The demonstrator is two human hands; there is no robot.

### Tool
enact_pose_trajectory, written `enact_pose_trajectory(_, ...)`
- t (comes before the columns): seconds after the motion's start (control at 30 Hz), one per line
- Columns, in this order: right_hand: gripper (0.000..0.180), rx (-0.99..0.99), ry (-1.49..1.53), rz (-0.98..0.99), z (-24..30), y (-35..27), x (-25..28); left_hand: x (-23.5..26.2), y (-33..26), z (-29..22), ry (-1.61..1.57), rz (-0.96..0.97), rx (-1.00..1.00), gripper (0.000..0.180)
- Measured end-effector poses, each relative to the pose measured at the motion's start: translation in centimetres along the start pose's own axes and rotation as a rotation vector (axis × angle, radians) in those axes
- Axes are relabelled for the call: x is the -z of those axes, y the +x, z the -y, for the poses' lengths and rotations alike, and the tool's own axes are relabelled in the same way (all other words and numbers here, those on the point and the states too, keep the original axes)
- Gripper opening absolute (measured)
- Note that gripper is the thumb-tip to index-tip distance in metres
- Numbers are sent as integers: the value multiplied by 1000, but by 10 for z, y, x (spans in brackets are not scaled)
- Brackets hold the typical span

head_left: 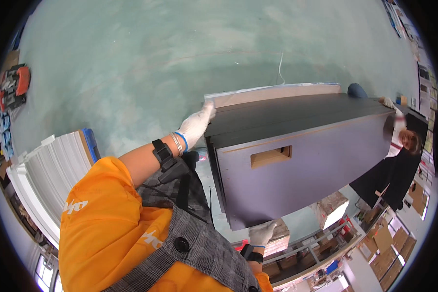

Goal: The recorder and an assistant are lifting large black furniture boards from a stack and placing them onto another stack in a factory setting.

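A stack of dark boards [297, 115] spans the middle right, its near purple-grey panel [297, 180] pierced by a rectangular cutout. My left hand [198, 125], in a white knit glove, is closed on the far corner at the left end of the stack. Below, my gloved right hand [262, 233] grips the panel's lower edge, its fingers partly hidden. A pale strip [277, 92] with loose film runs along the stack's far side. At the opposite end, a co-worker's gloved hand [387, 102] rests on the boards.
The co-worker [396, 146] stands in dark clothing beyond the right end. White panels [53, 170] are stacked at my left. Wrapped blocks [331, 209] sit below the boards, near a shelf rack [321, 246]. Green floor [155, 58] spreads out ahead. Red-and-black equipment [17, 85] stands far left.
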State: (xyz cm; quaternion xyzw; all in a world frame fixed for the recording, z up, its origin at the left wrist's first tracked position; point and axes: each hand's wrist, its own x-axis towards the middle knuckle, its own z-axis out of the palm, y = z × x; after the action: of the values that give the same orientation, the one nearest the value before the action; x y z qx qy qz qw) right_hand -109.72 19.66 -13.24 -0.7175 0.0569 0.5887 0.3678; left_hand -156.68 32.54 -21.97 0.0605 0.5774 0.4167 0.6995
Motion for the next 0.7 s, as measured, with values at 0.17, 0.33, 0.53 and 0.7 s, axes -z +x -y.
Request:
enact_pose_trajectory(0.17,44,144,-213,-8,34,12,8,-11,-54,10,-432,-186,198,57)
enact_pose_trajectory(0.33,69,485,-1169,-155,35,19,-4,-40,-98,31,-202,18,175,90)
enact_pose_trajectory(0.53,74,125,-154,-133,34,26,-37,-67,-94,29,129,69,266,137)
enact_pose_trajectory(0.7,75,145,-403,-173,35,27,-30,-78,-98,26,-32,13,283,137)
